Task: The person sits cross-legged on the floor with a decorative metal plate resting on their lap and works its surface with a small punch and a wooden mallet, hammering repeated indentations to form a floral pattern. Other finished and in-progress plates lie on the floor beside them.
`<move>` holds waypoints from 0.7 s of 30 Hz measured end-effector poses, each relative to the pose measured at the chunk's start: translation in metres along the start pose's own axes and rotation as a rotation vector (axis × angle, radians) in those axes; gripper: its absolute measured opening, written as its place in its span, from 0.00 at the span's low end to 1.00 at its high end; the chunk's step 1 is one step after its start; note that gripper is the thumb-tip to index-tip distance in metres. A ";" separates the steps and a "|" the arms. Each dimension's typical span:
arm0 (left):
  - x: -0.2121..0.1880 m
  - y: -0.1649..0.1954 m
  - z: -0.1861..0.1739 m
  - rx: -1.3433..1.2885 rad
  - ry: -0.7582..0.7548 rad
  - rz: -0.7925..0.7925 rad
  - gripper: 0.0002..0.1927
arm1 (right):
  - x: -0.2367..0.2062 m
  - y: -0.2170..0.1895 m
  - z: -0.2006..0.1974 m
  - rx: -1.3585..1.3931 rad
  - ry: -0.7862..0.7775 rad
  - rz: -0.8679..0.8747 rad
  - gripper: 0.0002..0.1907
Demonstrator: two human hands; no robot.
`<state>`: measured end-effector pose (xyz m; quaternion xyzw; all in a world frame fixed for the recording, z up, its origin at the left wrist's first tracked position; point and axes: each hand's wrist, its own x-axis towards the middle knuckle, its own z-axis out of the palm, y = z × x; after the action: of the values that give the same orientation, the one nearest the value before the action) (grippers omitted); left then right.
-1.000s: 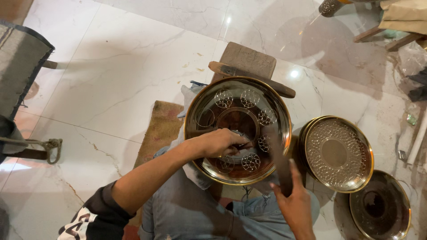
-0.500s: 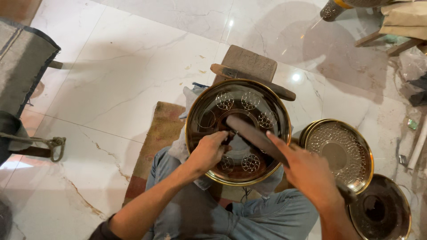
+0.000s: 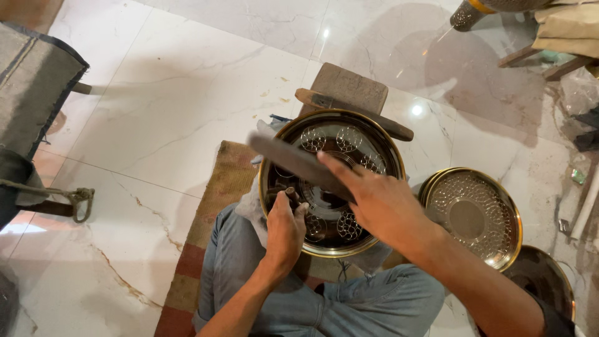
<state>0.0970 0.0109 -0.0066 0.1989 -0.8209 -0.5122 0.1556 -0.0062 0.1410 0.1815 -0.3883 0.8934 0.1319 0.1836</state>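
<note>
Centrally, a round dark engraved metal tray with a brass rim rests on the person's lap. Above it, the right hand grips a flat dark mallet; the left hand pinches a small punch against the tray.

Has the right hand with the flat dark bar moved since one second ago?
Yes. The right hand rose from the near rim of the engraved tray and now holds the bar across its centre.
</note>
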 end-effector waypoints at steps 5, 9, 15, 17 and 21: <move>0.007 0.005 -0.004 -0.058 -0.102 0.027 0.09 | -0.001 0.012 0.013 0.083 0.007 0.051 0.46; 0.017 0.000 -0.005 -0.121 -0.232 0.163 0.11 | -0.014 0.030 0.035 0.239 0.298 0.000 0.47; 0.047 -0.011 -0.002 -0.049 -0.571 0.342 0.16 | -0.046 0.039 0.096 0.608 0.117 0.446 0.46; 0.059 -0.010 0.000 -0.064 -0.635 0.504 0.19 | -0.055 0.038 0.120 0.734 0.299 0.447 0.44; 0.070 0.001 0.001 -0.041 -0.920 0.539 0.21 | -0.090 0.014 0.167 0.786 0.405 0.512 0.46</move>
<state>0.0350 -0.0221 -0.0028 -0.2672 -0.8162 -0.5043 -0.0905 0.0778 0.2714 0.0721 -0.0762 0.9597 -0.2511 0.1008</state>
